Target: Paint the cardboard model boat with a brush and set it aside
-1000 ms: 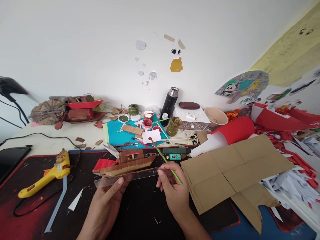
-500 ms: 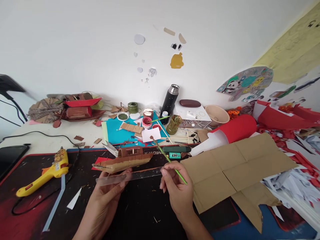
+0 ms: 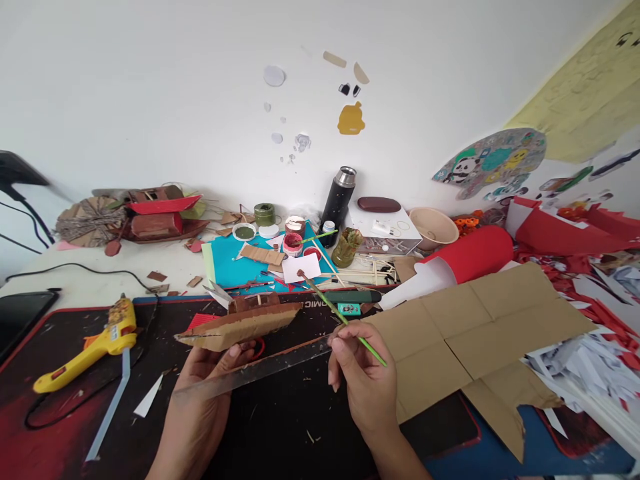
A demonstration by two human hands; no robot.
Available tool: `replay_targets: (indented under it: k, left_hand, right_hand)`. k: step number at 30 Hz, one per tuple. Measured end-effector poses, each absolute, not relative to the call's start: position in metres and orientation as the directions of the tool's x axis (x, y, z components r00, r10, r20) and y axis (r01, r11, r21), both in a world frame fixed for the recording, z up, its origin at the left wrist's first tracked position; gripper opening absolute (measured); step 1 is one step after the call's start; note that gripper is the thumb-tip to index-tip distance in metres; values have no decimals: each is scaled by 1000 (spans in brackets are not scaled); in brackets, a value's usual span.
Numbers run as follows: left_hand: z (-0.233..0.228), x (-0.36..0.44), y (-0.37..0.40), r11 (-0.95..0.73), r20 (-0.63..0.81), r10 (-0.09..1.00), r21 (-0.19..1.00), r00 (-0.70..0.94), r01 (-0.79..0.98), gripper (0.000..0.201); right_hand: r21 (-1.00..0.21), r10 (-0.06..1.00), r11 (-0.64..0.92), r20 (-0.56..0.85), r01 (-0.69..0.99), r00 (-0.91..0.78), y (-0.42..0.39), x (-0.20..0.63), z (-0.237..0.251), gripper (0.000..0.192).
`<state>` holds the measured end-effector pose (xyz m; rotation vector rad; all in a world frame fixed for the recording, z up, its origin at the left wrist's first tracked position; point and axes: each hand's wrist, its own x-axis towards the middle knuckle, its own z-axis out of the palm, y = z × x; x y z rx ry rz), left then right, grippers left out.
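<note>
My left hand (image 3: 200, 393) is closed on a cardboard model boat (image 3: 245, 327), its hull bare brown on the side and painted reddish-brown along the top edge. In my right hand (image 3: 363, 377) are a paintbrush (image 3: 340, 315) with a green handle and one end of a clear ruler (image 3: 270, 365). The brush's brown tip points up and away, in front of a white card (image 3: 301, 268). The ruler slants down to the left, below the hull, and its far end crosses in front of my left wrist. The boat hides some left fingertips.
A yellow glue gun (image 3: 95, 347) with a glue stick lies at left. Paint jars (image 3: 293, 244), a black thermos (image 3: 339, 203) and wooden sticks stand or lie at the back. Cardboard sheets (image 3: 480, 333) and paper scraps (image 3: 585, 353) cover the right. Scissors (image 3: 216, 293) lie behind the boat.
The boat has shifted slightly left with my left hand. The ruler's left end has swung downward, away from my left fingers. My right hand has moved a little right with the brush.
</note>
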<state>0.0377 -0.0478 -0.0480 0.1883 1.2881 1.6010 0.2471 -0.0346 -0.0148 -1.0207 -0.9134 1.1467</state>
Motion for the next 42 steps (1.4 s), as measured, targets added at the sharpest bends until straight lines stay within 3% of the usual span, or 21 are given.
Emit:
replay_targets:
  k: [8, 14, 17, 20, 24, 34, 37, 39, 42]
  left_hand:
    - [-26, 26, -51, 41, -249, 819, 924, -517, -380, 66]
    - [-4, -1, -54, 2, 95, 818, 986, -567, 168, 47]
    - [-10, -19, -48, -122, 426, 820, 782, -382, 612, 33]
    - [-22, -29, -39, -258, 506, 861, 504, -40, 824, 36]
    - [-38, -24, -30, -397, 469, 861, 378, 197, 836, 42]
    - [-48, 6, -18, -490, 381, 858, 400, 345, 775, 57]
    - [-38, -14, -16, -481, 441, 847, 402, 295, 780, 54]
    - [-26, -31, -17, -362, 472, 869, 407, 146, 839, 42]
    - [-3, -46, -22, -221, 399, 917, 501, 3, 837, 39]
  right_hand:
    - [-937, 973, 100, 23, -335, 228, -34, 256, -16, 39]
    - [-938, 962, 105, 11, -331, 274, -31, 268, -13, 41]
    - [-940, 956, 132, 37, -315, 290, -27, 276, -10, 40]
    - [-940, 951, 162, 69, -299, 300, -23, 284, -5, 36]
    - [-932, 942, 198, 95, -304, 321, -21, 291, -1, 34]
    - [-928, 943, 168, 54, -332, 328, -24, 286, -5, 35]
    - [-930, 942, 161, 45, -330, 331, -24, 289, -7, 35]
    - [-934, 943, 148, 33, -326, 333, -23, 290, -9, 36]
    - [-938, 945, 132, 22, -319, 327, -22, 287, -13, 37]
